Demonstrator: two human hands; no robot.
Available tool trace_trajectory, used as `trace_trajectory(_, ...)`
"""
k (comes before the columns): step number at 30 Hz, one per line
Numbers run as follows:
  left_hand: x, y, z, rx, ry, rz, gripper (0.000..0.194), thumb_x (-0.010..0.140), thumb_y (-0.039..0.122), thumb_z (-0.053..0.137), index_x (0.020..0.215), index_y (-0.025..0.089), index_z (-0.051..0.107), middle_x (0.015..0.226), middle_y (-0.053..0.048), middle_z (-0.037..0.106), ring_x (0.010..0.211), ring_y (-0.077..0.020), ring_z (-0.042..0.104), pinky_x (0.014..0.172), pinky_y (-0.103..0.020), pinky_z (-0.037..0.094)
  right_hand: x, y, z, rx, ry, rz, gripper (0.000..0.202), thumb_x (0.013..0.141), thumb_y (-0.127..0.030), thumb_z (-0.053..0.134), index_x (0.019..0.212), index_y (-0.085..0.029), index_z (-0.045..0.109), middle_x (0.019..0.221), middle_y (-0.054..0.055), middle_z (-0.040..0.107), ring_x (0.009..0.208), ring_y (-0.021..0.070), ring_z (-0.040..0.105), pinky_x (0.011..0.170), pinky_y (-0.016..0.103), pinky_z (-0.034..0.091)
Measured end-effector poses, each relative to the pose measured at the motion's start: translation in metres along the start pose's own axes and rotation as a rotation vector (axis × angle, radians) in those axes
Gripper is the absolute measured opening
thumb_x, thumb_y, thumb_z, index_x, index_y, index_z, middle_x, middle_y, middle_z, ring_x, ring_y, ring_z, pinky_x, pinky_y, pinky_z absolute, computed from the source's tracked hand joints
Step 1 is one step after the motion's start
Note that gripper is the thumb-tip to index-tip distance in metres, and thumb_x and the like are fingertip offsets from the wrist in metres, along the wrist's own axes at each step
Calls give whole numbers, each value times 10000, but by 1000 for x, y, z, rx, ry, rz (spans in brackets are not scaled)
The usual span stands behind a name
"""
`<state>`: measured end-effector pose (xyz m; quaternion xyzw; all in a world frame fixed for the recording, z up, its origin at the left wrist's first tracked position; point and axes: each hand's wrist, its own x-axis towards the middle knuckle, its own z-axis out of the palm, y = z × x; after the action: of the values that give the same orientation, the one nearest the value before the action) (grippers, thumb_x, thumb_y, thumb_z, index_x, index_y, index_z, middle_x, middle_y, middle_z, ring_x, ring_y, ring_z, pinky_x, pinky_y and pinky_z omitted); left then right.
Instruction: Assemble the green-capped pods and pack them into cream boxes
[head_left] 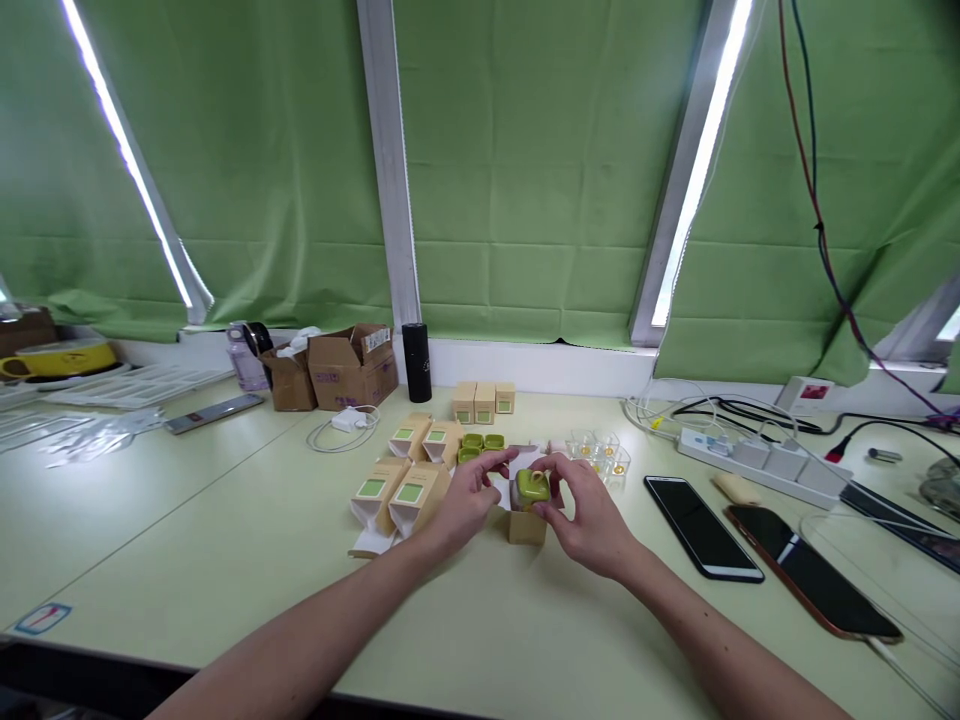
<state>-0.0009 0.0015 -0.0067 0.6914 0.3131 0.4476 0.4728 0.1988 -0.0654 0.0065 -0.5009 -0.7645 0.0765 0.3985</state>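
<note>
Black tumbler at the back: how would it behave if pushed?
The black tumbler stands upright, tall on a narrow base, so a high push would probably tip it. Its round body would likely roll once down. Straight, undented sides suggest a stiff shell. Contents aren't visible, so weight is unclear.

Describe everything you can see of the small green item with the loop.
The small, glossy green rounded-square item looks like plastic and carries a thin tan loop on its upper face. The thumb and fingers of the right hand hold it over the small brown cardboard box, green face toward the camera. The left hand is beside it. Its underside is hidden.
</note>
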Motion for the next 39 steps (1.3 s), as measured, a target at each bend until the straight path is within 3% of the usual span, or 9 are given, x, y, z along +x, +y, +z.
trace_trajectory(8, 0, -2, 2, 54, 19, 23, 733, 625, 21, 480, 1306, 176, 703, 1083, -85, 703, 1033, -211, 627, 837, -308, 525, -4, 7, 9, -16, -45, -21, 256, 835, -167, 618, 1070, -244, 552, 910, 30, 634, 862, 246, 569, 802, 385, 453)
trace_trajectory(13, 0, -2, 3, 59, 30, -5, 758, 620, 17, 494, 1339, 160, 684, 1120, -89, 696, 1017, -199, 614, 814, -281, 505, -3, 9, 13, 11, -20, -88, 64, 984, -221, 502, 1027, -241, 545, 950, 51, 671, 842, 236, 585, 811, 395, 457)
trace_trajectory(16, 0, -2, 2, 69, 29, 3, 742, 629, 26, 498, 1331, 165, 693, 1070, -80, 692, 1014, -201, 616, 809, -278, 497, -1, 10, 16, 29, 22, -84, 142, 1025, -202, 426, 991, -247, 556, 976, 61, 694, 901, 247, 609, 839, 407, 463)
trace_trajectory(22, 0, -3, 1, 62, 23, 16, 745, 620, 48, 495, 1330, 153, 696, 1079, -88, 703, 1014, -212, 614, 801, -286, 485, 1, 14, 24, 113, 91, -81, 131, 990, -185, 494, 954, -246, 604, 1118, 81, 647, 960, 241, 615, 848, 402, 490)
trace_trajectory(27, 0, 0, 1, 96, 39, 17, 747, 611, 49, 496, 1315, 171, 716, 1033, -75, 705, 963, -203, 595, 849, -310, 468, 3, 15, 25, 175, 96, 20, 125, 937, -197, 575, 862, -232, 668, 1001, 67, 574, 796, 200, 583, 701, 352, 491)
trace_trajectory(39, 0, 3, 2, 88, 48, 14, 749, 601, 51, 492, 1301, 179, 729, 951, -56, 675, 920, -192, 578, 836, -304, 451, 9, 15, 25, 159, 40, 90, 213, 883, -173, 614, 745, -238, 763, 846, 47, 591, 737, 192, 563, 671, 335, 469)
